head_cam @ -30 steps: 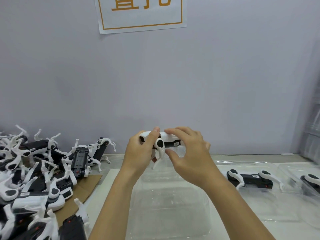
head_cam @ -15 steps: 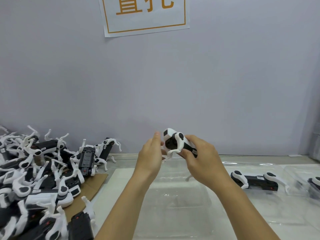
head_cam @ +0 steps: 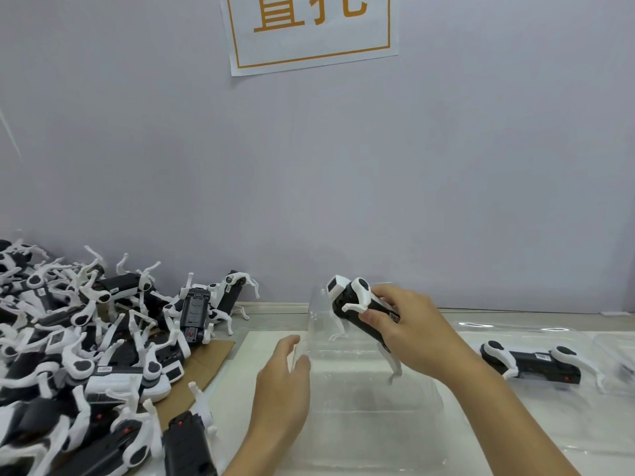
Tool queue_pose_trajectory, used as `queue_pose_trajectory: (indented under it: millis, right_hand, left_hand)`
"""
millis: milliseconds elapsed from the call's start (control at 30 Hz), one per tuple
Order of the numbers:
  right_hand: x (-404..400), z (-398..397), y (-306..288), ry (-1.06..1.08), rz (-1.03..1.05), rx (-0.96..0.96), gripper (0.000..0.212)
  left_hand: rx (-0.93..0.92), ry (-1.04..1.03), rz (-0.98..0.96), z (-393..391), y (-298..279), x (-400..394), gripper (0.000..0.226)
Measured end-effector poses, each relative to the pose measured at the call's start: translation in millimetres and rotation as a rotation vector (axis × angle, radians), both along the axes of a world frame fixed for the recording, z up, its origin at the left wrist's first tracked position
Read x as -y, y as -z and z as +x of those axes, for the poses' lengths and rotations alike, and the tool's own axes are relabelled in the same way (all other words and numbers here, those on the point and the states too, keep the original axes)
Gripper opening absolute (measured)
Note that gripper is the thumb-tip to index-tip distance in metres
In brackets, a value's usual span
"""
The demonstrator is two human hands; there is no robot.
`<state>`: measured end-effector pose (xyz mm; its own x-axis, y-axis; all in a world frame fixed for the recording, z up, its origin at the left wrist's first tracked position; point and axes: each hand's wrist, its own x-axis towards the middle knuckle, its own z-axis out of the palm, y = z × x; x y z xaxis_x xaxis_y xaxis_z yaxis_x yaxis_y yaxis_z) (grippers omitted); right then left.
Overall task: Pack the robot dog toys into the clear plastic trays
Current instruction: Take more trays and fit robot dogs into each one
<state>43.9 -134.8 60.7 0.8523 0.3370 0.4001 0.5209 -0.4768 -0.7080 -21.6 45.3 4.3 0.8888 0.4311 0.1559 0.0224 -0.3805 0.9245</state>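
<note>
My right hand [head_cam: 414,333] grips a black and white robot dog toy [head_cam: 354,300] by its body, head up and to the left, legs hanging over a clear plastic tray [head_cam: 360,403] in front of me. My left hand [head_cam: 283,383] hovers at the tray's left edge with relaxed fingers and holds nothing. To the right, a second robot dog [head_cam: 531,362] lies on its side in another clear tray [head_cam: 481,326].
A big pile of robot dogs [head_cam: 86,345] covers the left side, partly on brown cardboard [head_cam: 213,359]. A further clear tray [head_cam: 615,359] shows at the right edge. A pale wall with a paper sign [head_cam: 309,32] stands close behind.
My left hand has let go of the toy and dropped to the tray's left edge. My right hand alone now holds the dog, moved right and lower over the tray.
</note>
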Motion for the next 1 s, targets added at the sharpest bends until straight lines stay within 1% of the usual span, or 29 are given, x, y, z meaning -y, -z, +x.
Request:
queue_pose_trajectory:
  millis: [67, 133, 233, 333, 400, 433, 600, 733, 833, 933, 1000]
  right_hand:
    - [-0.5, -0.4, -1.4, -0.014, -0.063, 0.006, 0.01]
    - [-1.8, 0.1, -1.5, 0.001, -0.133, 0.03, 0.015]
    - [-6.6, -0.2, 2.4, 0.016, -0.213, 0.008, 0.02]
    - [-15.2, -2.6, 11.2, -0.022, -0.278, -0.025, 0.012]
    - [-20.0, -5.5, 16.8, -0.048, -0.314, -0.066, 0.028]
    - [-21.9, -6.1, 19.4, -0.054, -0.335, -0.073, 0.03]
    - [-26.3, -7.6, 26.4, -0.013, -0.382, -0.048, 0.027]
    - [-25.7, -5.7, 28.6, -0.012, -0.376, -0.059, 0.025]
    - [-25.1, -3.5, 30.9, -0.016, -0.358, -0.057, 0.025]
    - [-25.3, -2.8, 32.9, -0.016, -0.34, -0.059, 0.025]
    - [-25.8, -2.8, 33.6, -0.014, -0.335, -0.064, 0.025]
  left_hand:
    - [-0.023, 0.051, -0.134, 1.2, 0.8, -0.3, 0.047]
    - [-0.031, 0.09, -0.219, 3.3, -0.4, -1.5, 0.052]
    - [-0.048, 0.104, -0.266, 7.4, -0.1, -1.2, 0.051]
    - [-0.054, 0.077, -0.288, 11.0, 0.5, -2.0, 0.049]
    - [-0.04, 0.074, -0.33, 12.7, 0.3, -4.1, 0.048]
    - [-0.036, 0.067, -0.344, 13.0, 0.0, -5.2, 0.047]
    - [-0.029, 0.068, -0.327, 14.8, 2.0, -8.5, 0.044]
    - [0.005, 0.106, -0.278, 16.0, 4.7, -8.4, 0.035]
    - [-0.004, 0.109, -0.275, 17.4, 4.3, -10.0, 0.034]
    - [-0.035, 0.095, -0.312, 21.4, -2.3, -10.5, 0.022]
    - [-0.077, 0.065, -0.281, 27.7, -8.4, -8.9, 0.015]
